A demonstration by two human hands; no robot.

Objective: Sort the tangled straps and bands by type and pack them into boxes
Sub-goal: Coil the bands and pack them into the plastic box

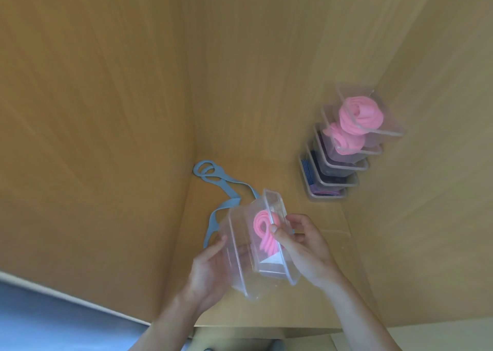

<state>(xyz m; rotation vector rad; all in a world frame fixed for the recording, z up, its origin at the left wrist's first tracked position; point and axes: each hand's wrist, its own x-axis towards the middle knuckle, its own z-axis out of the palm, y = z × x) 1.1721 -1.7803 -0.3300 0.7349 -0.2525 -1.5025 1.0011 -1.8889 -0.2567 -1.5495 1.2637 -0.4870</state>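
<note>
I look down into a tall cardboard carton. Both hands hold a clear plastic box point(241, 246) tilted on its side above the carton's floor. A coiled pink band point(262, 232) lies inside it. My left hand point(208, 273) cups the box's underside with curled fingers. My right hand point(301, 246) grips the rim, thumb over the edge near the pink coil. A loose blue-grey strap point(213, 182) lies on the floor behind the box, looped at its far end.
A stack of several clear boxes point(344, 150) stands in the carton's right corner; the top two hold pink coils, the lower ones dark and purple bands. Carton walls point(106, 110) rise on all sides. Blue floor point(40, 321) shows at the lower left.
</note>
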